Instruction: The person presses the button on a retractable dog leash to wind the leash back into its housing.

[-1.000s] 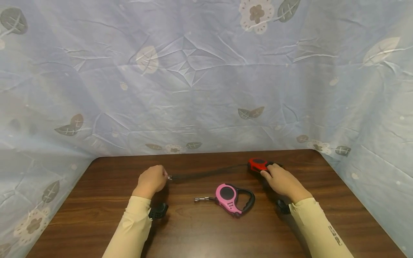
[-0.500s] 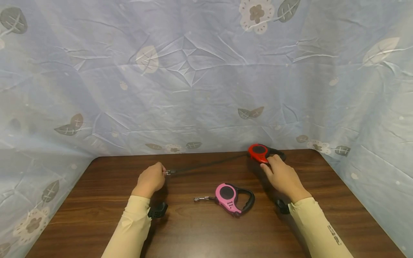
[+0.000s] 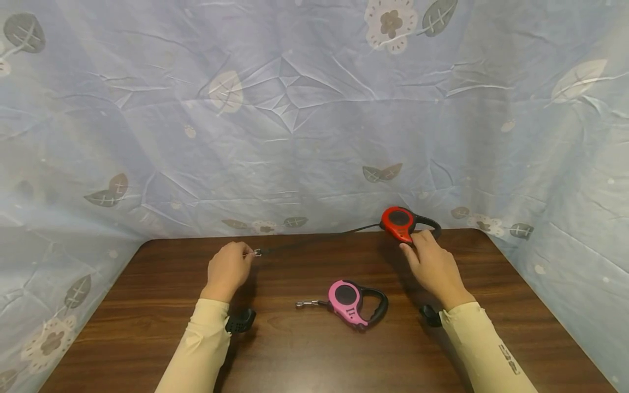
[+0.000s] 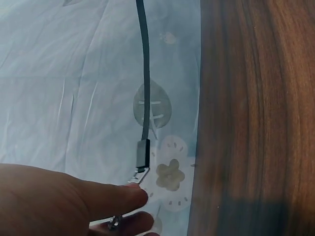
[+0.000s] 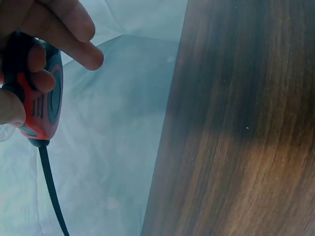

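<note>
My right hand [image 3: 432, 267] grips the black handle side of a red retractable dog leash [image 3: 397, 220], held up near the table's far edge. In the right wrist view the thumb and some fingers wrap the red leash [image 5: 42, 108], while other fingers stick out. A thin black strap [image 3: 361, 228] runs leftward from its casing. At the other end, my left hand [image 3: 228, 270] pinches the metal clip [image 3: 257, 252] between thumb and fingers. The left wrist view has the clip [image 4: 141, 176] partly hidden by the thumb, with the strap [image 4: 145, 73] leading away from it.
A pink retractable leash [image 3: 345, 305] with a black handle lies on the brown wooden table [image 3: 304, 355] between the arms, its metal clip [image 3: 307, 303] pointing left. Behind the table hangs a patterned curtain [image 3: 314, 164]. Each wrist wears a black camera.
Both hands have lifted or moved away toward the far edge with the red leash; its casing shows higher in the head view. The pink leash has stayed put.
</note>
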The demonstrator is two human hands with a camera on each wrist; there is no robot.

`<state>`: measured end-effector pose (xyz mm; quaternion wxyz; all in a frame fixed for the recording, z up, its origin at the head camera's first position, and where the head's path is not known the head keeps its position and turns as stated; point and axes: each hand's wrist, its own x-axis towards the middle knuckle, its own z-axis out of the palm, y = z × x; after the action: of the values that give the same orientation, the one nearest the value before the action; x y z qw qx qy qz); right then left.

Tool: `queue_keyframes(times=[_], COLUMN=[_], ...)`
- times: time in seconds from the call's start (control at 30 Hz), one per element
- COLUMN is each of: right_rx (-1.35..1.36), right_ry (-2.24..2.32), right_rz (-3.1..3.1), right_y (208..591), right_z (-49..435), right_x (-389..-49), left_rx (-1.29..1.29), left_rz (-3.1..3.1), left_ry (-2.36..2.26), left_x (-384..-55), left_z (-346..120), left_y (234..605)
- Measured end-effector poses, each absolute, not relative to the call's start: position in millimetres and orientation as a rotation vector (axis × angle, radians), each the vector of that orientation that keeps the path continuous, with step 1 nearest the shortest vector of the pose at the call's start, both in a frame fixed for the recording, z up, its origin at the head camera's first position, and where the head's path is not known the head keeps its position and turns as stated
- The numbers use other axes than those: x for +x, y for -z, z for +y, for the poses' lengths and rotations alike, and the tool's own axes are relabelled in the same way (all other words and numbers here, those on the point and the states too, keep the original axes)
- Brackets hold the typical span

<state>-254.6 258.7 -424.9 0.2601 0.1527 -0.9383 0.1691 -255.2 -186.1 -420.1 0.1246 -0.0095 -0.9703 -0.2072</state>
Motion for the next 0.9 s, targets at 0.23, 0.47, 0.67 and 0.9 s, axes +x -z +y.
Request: queue_keyframes(times=[0.23, 0.47, 0.67, 0.9], right_rx=[0.404, 0.411, 0.398, 0.421], right_ry=[-0.462, -0.465, -0.468, -0.464], right_rz=[-2.494, -2.437, -2.419, -2.366], right_y=[425.8, 425.9, 425.1, 424.6], right_z=[259.3, 259.9, 260.9, 262.7], right_x=[-255.4, -255.2, -256.0, -257.6], left_rx=[-0.030, -0.033, -0.060, -0.167], left_rz=[-2.757, -2.722, -2.646, -2.490], left_ry=[0.610, 0.624, 0.639, 0.648], left_x=[-258.3, -259.0, -260.0, -260.2], left_z=[-188.5, -188.9, -187.3, -186.9], left_y=[419.8, 418.8, 417.0, 415.8])
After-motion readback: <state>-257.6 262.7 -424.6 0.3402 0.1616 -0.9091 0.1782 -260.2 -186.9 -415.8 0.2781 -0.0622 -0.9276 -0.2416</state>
